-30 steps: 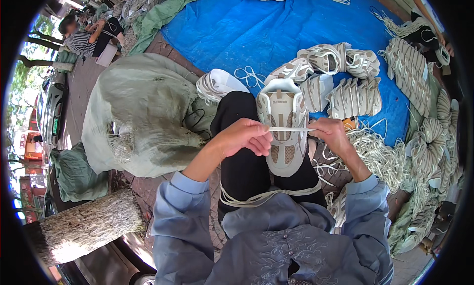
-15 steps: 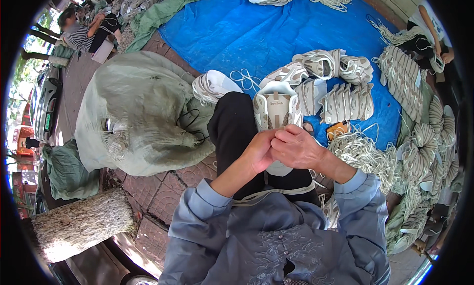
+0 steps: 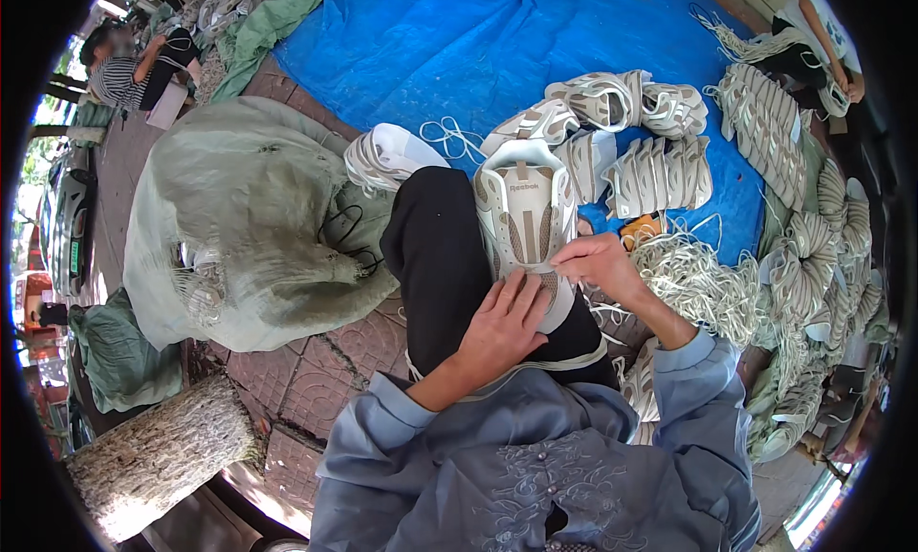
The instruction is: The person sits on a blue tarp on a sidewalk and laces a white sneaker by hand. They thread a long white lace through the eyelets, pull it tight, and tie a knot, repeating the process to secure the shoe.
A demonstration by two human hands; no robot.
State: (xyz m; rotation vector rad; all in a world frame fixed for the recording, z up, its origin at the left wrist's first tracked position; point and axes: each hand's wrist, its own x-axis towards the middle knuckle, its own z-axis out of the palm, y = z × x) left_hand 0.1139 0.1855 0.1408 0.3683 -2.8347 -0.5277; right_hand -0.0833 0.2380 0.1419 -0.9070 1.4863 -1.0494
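A white and beige sneaker upper lies across my lap, tongue pointing away from me and toe toward me. My left hand rests on its toe with fingers stretched out flat. At the right edge of the lacing opening, the fingertips of my right hand are pinched together; whatever is between them is too small to make out. A white lace runs across my thighs. To the right is a tangled heap of white laces.
Stacked shoe uppers and a looped lace lie on a blue tarp. A big grey-green sack stands left, a tree trunk lower left. More uppers are piled right. Two people sit farther off at either side.
My hands, together over the toe before, have parted. The left now lies flat on the toe, while the right has moved to the edge of the lacing opening. The view has shifted slightly.
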